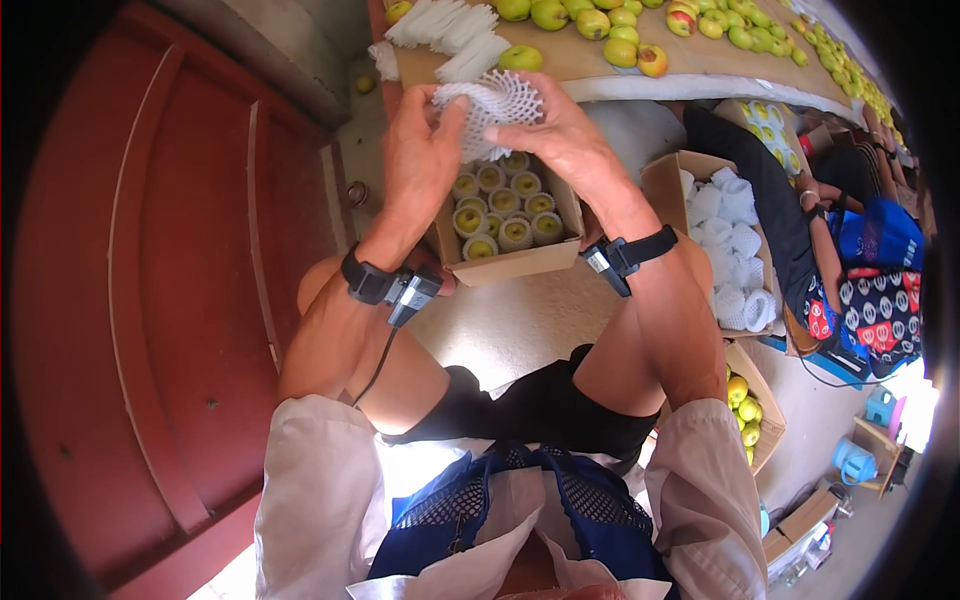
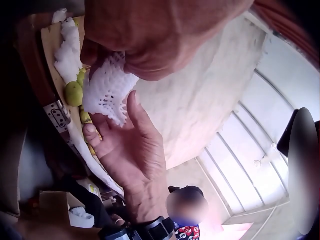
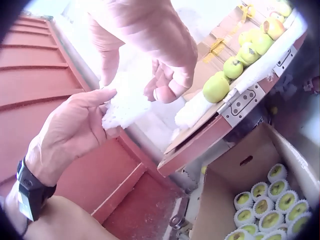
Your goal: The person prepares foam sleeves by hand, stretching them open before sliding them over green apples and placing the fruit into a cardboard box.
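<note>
White foam net (image 1: pixel 492 104) is pinched by fingers of my left hand (image 1: pixel 420 150) and right hand (image 1: pixel 560 135); overstretching could tear it.

Open air lies between the raised foam net sleeve (image 1: pixel 493 102) and the open brown cardboard box (image 1: pixel 510 262) of netted green fruit (image 1: pixel 500 212) below. Beyond, the wooden surface (image 1: pixel 590 62) edge with loose green apples (image 1: pixel 521 58) blocks the far side; the red panelled door (image 1: pixel 180 280) closes the left.
</note>
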{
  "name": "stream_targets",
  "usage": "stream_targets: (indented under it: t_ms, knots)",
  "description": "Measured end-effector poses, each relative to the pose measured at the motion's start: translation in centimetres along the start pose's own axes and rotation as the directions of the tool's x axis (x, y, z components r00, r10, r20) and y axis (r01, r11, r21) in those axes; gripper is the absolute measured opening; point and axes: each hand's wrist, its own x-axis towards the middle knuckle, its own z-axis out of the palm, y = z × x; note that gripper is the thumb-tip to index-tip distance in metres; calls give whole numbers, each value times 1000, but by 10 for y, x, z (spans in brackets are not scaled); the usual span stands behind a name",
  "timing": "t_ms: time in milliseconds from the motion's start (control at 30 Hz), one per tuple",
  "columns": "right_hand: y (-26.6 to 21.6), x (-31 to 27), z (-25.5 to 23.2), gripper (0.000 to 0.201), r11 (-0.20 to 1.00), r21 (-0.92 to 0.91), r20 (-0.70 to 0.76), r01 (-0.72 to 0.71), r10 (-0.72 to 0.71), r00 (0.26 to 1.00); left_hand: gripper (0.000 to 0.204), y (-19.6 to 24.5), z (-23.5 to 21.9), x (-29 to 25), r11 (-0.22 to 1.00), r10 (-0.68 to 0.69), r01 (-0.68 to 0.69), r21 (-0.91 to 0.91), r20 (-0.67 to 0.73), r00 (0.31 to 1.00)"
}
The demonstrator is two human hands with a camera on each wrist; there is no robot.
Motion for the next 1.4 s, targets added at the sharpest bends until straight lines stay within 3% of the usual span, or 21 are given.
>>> stream_targets:
  t_ms: [67,200,367,467,600,667,767,900,1067,1200,1300,1400]
  knots:
    - [1,-3,6,68,982,-176,-47,66,-75,996,30,-6,1,3,997,9,-10,-78,-12,1000]
    - [24,7,-1,67,995,-86,-81,56,-63,995,29,-9,1,5,984,-12,9,-175,-12,1000]
    - [18,7,-7,59,998,60,-110,31,-24,994,25,2,-4,6,945,-182,202,-259,97,978]
    - [-4,0,-11,51,999,-18,-123,-50,47,991,24,7,-11,9,908,-223,269,-322,172,960]
    - [2,1,-15,53,937,312,15,-158,161,987,33,1,-20,17,810,-286,379,-447,262,921]
    - [5,1,-13,57,884,432,39,-180,181,983,43,3,-22,17,757,-219,364,-542,314,924]
    - [-1,-2,-8,56,852,503,-26,-144,181,983,54,5,-18,15,719,-167,327,-613,304,938]
    - [-4,-2,-6,50,861,497,-14,-110,134,991,55,7,-6,13,714,-64,217,-665,247,967]
    - [5,0,6,42,892,439,47,-107,96,994,45,0,7,6,867,-84,158,-472,176,981]
    - [-3,-5,8,42,933,334,97,-134,108,989,39,2,7,6,839,-110,172,-517,148,983]
    - [-15,-9,4,40,919,235,94,-316,302,949,36,-4,3,10,845,-151,173,-506,85,985]
    - [-8,-5,-3,44,946,125,-125,-300,315,941,38,-7,-1,12,829,-122,159,-536,104,987]
